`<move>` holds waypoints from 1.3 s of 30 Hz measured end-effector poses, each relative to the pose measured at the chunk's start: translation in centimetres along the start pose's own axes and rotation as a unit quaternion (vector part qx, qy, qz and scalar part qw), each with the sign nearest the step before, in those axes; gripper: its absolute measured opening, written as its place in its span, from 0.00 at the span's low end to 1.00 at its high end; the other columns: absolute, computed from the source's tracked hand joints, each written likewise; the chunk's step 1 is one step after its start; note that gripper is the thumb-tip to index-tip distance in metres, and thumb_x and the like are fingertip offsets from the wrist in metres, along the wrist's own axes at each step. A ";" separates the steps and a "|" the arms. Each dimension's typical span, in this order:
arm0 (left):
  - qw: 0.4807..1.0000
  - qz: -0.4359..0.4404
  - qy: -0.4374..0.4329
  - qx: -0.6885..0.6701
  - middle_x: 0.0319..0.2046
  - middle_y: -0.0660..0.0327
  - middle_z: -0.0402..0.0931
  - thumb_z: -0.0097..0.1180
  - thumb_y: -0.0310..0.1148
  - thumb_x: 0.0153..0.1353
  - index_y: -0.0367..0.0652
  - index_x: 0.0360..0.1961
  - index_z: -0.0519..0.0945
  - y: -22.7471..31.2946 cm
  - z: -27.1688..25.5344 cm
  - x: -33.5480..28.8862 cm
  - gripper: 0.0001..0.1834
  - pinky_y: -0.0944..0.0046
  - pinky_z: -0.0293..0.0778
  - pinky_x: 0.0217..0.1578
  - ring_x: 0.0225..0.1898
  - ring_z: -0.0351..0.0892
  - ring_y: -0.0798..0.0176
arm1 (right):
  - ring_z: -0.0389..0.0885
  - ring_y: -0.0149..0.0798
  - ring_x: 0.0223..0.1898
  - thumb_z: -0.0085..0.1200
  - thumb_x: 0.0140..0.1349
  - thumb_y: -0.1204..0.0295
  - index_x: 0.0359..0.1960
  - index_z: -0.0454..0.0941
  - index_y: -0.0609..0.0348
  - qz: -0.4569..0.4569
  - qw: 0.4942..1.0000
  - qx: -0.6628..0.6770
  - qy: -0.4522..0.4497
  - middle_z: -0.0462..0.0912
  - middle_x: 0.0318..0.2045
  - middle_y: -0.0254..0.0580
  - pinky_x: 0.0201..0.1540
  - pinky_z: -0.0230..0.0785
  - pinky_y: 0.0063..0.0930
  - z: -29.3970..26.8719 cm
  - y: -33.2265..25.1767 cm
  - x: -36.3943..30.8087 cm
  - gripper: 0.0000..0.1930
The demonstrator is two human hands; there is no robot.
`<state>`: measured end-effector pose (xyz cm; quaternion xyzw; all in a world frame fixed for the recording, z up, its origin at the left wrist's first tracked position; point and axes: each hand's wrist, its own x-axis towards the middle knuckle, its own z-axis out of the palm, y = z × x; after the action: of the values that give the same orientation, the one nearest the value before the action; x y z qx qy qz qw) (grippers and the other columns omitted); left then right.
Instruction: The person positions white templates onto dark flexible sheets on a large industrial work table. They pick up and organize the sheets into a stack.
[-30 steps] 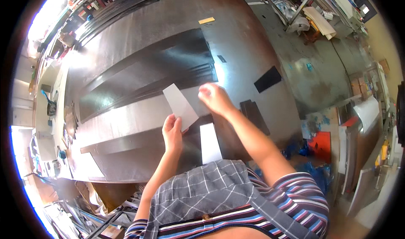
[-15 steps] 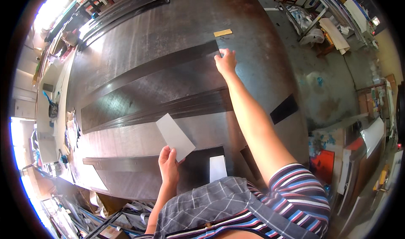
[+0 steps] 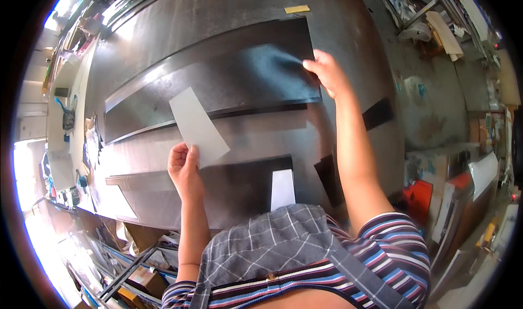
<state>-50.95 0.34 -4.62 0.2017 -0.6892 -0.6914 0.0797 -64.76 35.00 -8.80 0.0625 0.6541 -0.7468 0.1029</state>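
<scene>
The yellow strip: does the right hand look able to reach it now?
Probably yes: the way to the yellow strip looks free, although the right hand is holding the dark sheet by its edge.

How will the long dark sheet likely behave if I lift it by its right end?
Probably flexible: the sheen on the long dark sheet curves beside the right grip. Likely light for its size, since its visible edge looks thin. It may sag toward the left, being long and held only at its right edge.
</scene>
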 end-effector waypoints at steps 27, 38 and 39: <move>0.886 -0.097 -0.346 0.293 0.17 0.61 0.78 0.62 0.32 0.54 0.34 0.22 0.80 -7.2 16.5 4.1 0.11 0.72 0.70 0.19 0.16 0.76 0.72 | 0.81 0.49 0.28 0.57 0.54 0.63 0.27 0.79 0.57 0.003 0.886 -0.369 0.279 0.83 0.24 0.43 0.32 0.71 0.39 -0.1 8.9 -8.1 0.10; 0.885 -0.093 -0.355 0.288 0.16 0.61 0.78 0.62 0.32 0.54 0.34 0.22 0.81 -7.4 16.7 4.3 0.11 0.71 0.70 0.19 0.17 0.77 0.71 | 0.82 0.49 0.29 0.58 0.53 0.62 0.27 0.79 0.57 -0.029 0.877 -0.389 0.280 0.83 0.25 0.44 0.33 0.72 0.38 0.0 9.0 -8.2 0.10; 0.884 -0.095 -0.356 0.289 0.16 0.61 0.78 0.62 0.32 0.54 0.34 0.22 0.81 -7.3 16.7 4.3 0.11 0.71 0.70 0.19 0.17 0.77 0.71 | 0.82 0.48 0.28 0.58 0.53 0.62 0.27 0.79 0.56 -0.028 0.879 -0.388 0.277 0.83 0.25 0.43 0.33 0.72 0.38 -0.1 9.1 -8.2 0.11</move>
<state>-60.06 14.33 -13.08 0.0204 -0.8180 -0.4914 -0.2984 -54.67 34.53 -15.75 0.2039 0.8947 -0.3878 -0.0872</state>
